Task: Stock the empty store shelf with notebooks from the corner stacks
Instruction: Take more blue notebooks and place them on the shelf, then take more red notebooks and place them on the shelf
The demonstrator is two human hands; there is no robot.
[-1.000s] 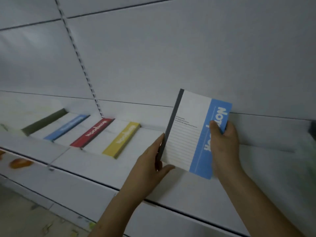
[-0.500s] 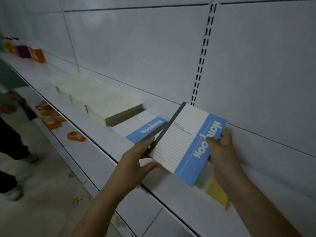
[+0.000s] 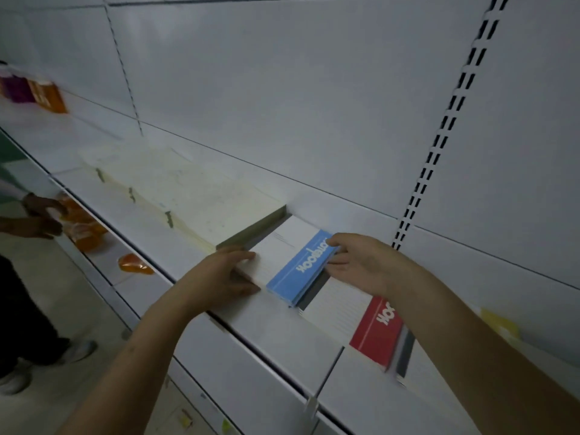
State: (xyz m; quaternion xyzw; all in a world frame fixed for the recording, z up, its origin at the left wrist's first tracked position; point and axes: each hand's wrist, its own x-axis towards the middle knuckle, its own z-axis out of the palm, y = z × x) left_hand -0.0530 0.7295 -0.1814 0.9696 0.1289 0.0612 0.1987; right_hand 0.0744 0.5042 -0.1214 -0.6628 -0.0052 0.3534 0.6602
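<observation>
A white notebook with a blue strip [image 3: 301, 265] lies flat on a low pile of the same kind, on the white shelf [image 3: 276, 328]. My left hand [image 3: 219, 274] rests against its left edge, fingers straight on the cover and thumb along the front. My right hand [image 3: 364, 262] pinches its far right corner, thumb on the blue strip. To the right lies a pile with a red strip [image 3: 376, 331], partly under my right forearm. To the left sits a thick row of cream notebooks [image 3: 201, 199].
A blurred yellow strip [image 3: 499, 321] shows past my right forearm. Purple and orange boxes [image 3: 47, 95] stand far left on the shelf. Orange packets [image 3: 135, 263] lie on the lower shelf, where another person's hand [image 3: 40, 211] reaches. A slotted upright [image 3: 439, 139] runs up the back panel.
The blue notebook was held tilted above the shelf; it now lies flat on the blue pile. Both hands came down with it, and my view has swung along the shelf.
</observation>
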